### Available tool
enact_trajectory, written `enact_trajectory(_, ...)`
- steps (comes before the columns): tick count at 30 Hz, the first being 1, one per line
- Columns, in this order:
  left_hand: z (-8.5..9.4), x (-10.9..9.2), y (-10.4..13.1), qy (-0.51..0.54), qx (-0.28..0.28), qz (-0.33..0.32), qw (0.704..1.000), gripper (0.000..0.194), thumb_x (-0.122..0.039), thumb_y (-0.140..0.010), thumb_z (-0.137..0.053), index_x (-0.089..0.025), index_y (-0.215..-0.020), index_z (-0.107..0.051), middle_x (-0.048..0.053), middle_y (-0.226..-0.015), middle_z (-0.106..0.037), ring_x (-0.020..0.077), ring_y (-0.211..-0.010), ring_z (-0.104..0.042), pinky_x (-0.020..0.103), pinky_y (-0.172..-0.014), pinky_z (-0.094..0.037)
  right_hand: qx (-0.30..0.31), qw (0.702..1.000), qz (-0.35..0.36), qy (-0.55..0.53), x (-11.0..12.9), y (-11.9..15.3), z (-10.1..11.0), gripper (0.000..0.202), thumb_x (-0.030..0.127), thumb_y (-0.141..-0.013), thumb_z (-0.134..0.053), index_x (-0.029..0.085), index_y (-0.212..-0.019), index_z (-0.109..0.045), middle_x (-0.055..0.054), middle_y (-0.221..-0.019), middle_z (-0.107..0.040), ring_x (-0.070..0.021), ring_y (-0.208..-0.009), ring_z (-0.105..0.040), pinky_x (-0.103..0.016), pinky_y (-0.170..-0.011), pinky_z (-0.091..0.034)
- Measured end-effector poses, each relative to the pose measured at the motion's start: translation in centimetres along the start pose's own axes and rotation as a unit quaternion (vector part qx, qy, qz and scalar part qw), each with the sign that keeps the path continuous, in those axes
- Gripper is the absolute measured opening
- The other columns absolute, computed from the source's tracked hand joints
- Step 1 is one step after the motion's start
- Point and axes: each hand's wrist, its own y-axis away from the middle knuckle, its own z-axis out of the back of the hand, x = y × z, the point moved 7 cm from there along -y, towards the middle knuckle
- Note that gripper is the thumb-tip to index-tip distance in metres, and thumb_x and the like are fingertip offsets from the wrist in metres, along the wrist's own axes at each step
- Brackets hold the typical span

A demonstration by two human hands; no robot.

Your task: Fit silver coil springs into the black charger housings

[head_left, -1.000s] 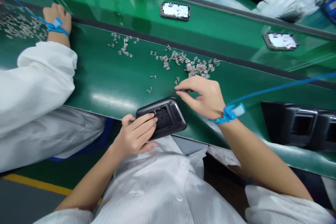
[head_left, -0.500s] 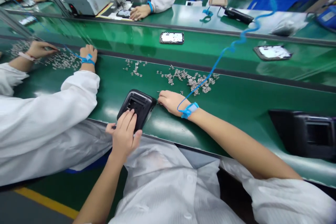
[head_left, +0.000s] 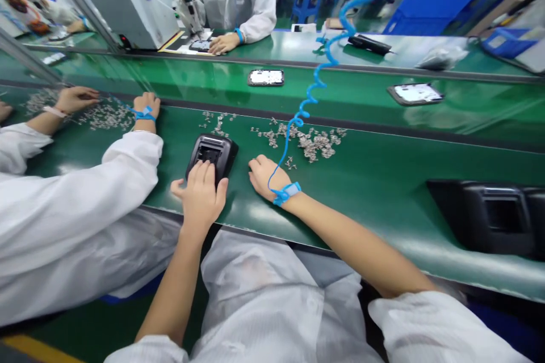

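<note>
A: Left hand point(head_left: 200, 195) lies flat, fingers spread, on the near end of the black housing point(head_left: 212, 154), which sits on the green bench point(head_left: 383, 181) just left of the right hand point(head_left: 264, 176).

B: And the right?

A: Palm down on the bench beside the springs point(head_left: 313, 142); fingers curled, whether pinching one I cannot tell.

B: Best to keep the housing pinned flat and steady, I'd judge.

A: It's glossy, rounded at the corners, with a rectangular recess on top.

Head cam – looks fwd & down, close over green bench point(head_left: 383, 181)
</note>
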Motion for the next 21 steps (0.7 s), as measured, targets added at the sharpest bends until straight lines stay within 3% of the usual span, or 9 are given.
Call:
enact_trajectory(2, 1.5, -2.4, 0.0, 0.038, -0.067, -0.064, 0.995, 0.042, -0.029, -0.095, -0.058, -0.013, -0.134, -0.058, 0.021, -0.127, -0.069, 0.036, -0.121, -0.063, 0.053, -0.099, -0.038, 0.01, 0.999, 0.028, 0.015, 0.3, 0.8, 0.0, 0.028, 0.012, -0.103, -0.036, 0.012, -0.11, -0.063, -0.016, -0.112, -0.063, -0.025, -0.101, -0.062, -0.035, -0.088, -0.049)
enact_trajectory(5, 2.7, -7.0, 1.1, 0.146, -0.149, -0.193, 0.959, 0.047, -0.025, -0.088, -0.063, -0.005, -0.13, -0.061, 0.024, -0.115, -0.071, 0.0359, -0.111, -0.066, 0.047, -0.089, -0.05, -0.003, 0.997, 0.074, 0.022, -0.4, 2.6, 1.3, 0.032, 0.01, -0.104, -0.033, 0.012, -0.122, -0.06, -0.013, -0.11, -0.065, -0.0225, -0.097, -0.061, -0.034, -0.088, -0.049)
enact_trajectory(7, 1.7, -9.8, 1.7, 0.196, -0.131, -0.247, 0.94, 0.039, -0.024, -0.088, -0.065, -0.003, -0.12, -0.066, 0.023, -0.108, -0.073, 0.0346, -0.102, -0.068, 0.046, -0.084, -0.049, -0.023, 0.995, 0.091, 0.035, -2.4, 4.2, 2.9, 0.032, 0.013, -0.105, -0.035, 0.013, -0.122, -0.062, -0.012, -0.108, -0.065, -0.0215, -0.096, -0.06, -0.033, -0.087, -0.049)
enact_trajectory(9, 0.0, -12.6, 2.4, 0.2, -0.075, -0.304, 0.928, 0.029, -0.025, -0.09, -0.067, -0.004, -0.111, -0.068, 0.02, -0.106, -0.074, 0.0326, -0.096, -0.069, 0.047, -0.082, -0.046, -0.055, 0.996, 0.063, 0.038, -6.4, 6.3, 5.3, 0.03, 0.017, -0.106, -0.037, 0.015, -0.112, -0.067, -0.01, -0.106, -0.065, -0.0203, -0.096, -0.059, -0.031, -0.087, -0.048)
enact_trajectory(11, -1.2, -14.8, 3.3, 0.184, -0.032, -0.378, 0.907, 0.023, -0.025, -0.091, -0.07, -0.006, -0.104, -0.07, 0.017, -0.103, -0.075, 0.0298, -0.091, -0.07, 0.047, -0.081, -0.045, -0.111, 0.993, -0.016, 0.025, -11.9, 9.7, 8.5, 0.029, 0.021, -0.106, -0.04, 0.018, -0.106, -0.069, -0.009, -0.106, -0.065, -0.0191, -0.098, -0.058, -0.03, -0.089, -0.048)
enact_trajectory(13, -1.6, -15.7, 3.9, 0.186, -0.021, -0.424, 0.886, 0.019, -0.024, -0.091, -0.072, -0.007, -0.099, -0.07, 0.015, -0.1, -0.075, 0.0276, -0.089, -0.069, 0.045, -0.081, -0.046, -0.18, 0.976, -0.108, 0.049, -17.7, 14.5, 11.5, 0.026, 0.025, -0.104, -0.046, 0.018, -0.1, -0.071, -0.01, -0.11, -0.063, -0.0217, -0.106, -0.056, -0.035, -0.096, -0.046)
enact_trajectory(16, -1.6, -15.1, 3.6, 0.21, -0.014, -0.404, 0.89, 0.015, -0.023, -0.093, -0.07, -0.009, -0.098, -0.071, 0.013, -0.096, -0.075, 0.0269, -0.088, -0.069, 0.044, -0.078, -0.048, -0.282, 0.898, -0.305, 0.143, -25.2, 23.1, 14.3, 0.022, 0.026, -0.098, -0.051, 0.017, -0.096, -0.071, -0.014, -0.115, -0.057, -0.0289, -0.113, -0.051, -0.048, -0.103, -0.043)
enact_trajectory(18, -1.7, -14.7, 3.5, 0.215, -0.001, -0.392, 0.895, 0.014, -0.024, -0.094, -0.068, -0.01, -0.098, -0.071, 0.013, -0.096, -0.075, 0.0275, -0.089, -0.069, 0.045, -0.079, -0.048, -0.34, 0.835, -0.406, 0.152, -27.8, 28.1, 14.4, 0.018, 0.025, -0.092, -0.052, 0.016, -0.092, -0.068, -0.017, -0.113, -0.053, -0.0317, -0.111, -0.05, -0.054, -0.104, -0.042)
enact_trajectory(21, -1.5, -14.8, 3.5, 0.221, -0.007, -0.404, 0.888, 0.015, -0.023, -0.093, -0.07, -0.01, -0.099, -0.071, 0.014, -0.099, -0.076, 0.028, -0.088, -0.069, 0.045, -0.081, -0.048, -0.366, 0.807, -0.445, 0.128, -27.8, 31.1, 12.7, 0.013, 0.024, -0.089, -0.052, 0.018, -0.086, -0.064, -0.015, -0.104, -0.053, -0.0313, -0.105, -0.053, -0.054, -0.098, -0.049)
